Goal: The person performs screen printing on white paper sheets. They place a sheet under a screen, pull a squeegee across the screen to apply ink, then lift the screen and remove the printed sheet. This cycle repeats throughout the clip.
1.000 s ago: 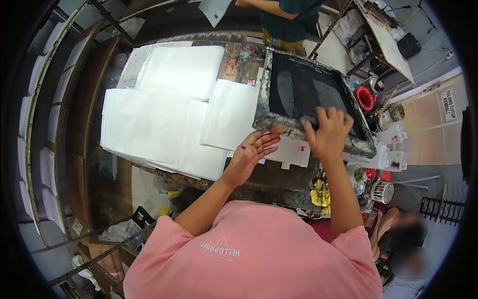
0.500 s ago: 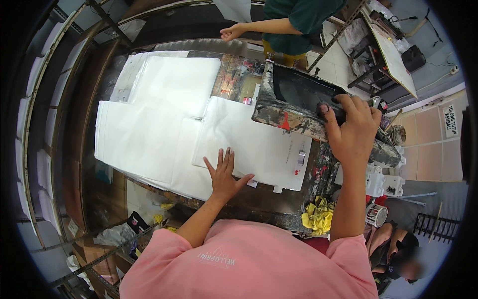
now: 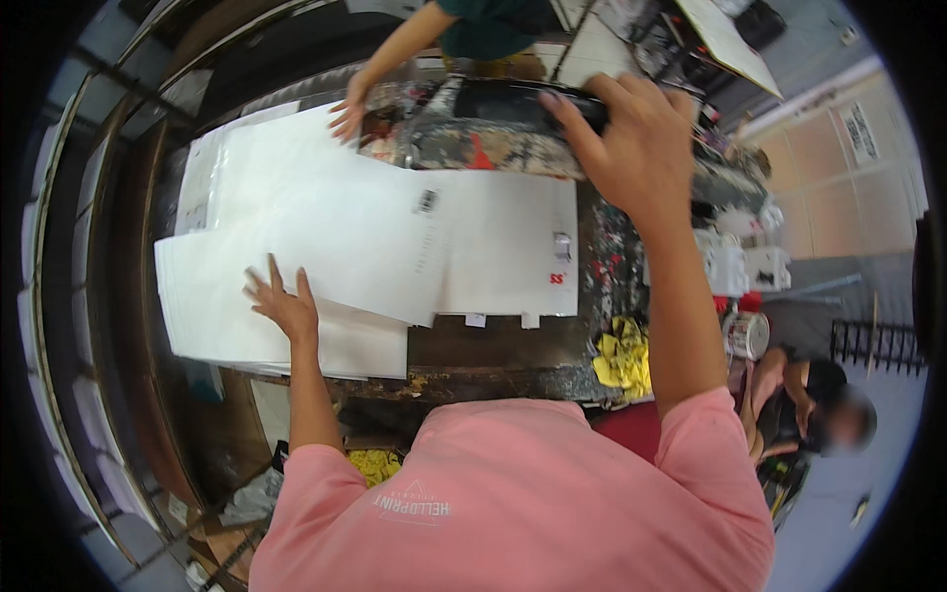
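A paint-stained tabletop (image 3: 513,355) carries a wide spread of white sheets (image 3: 326,227) across its left and middle, the top sheet lying angled over the stack. At the far edge, a dark, paint-smeared printing screen frame (image 3: 473,133) is tilted up. The right hand (image 3: 626,138) is curled closed around the frame's right end. The left hand (image 3: 284,304) lies flat, fingers spread, on the near-left sheets, gripping nothing. Another person's hand (image 3: 347,116) touches the sheets' far edge. A crumpled yellow rag (image 3: 621,357) lies near right.
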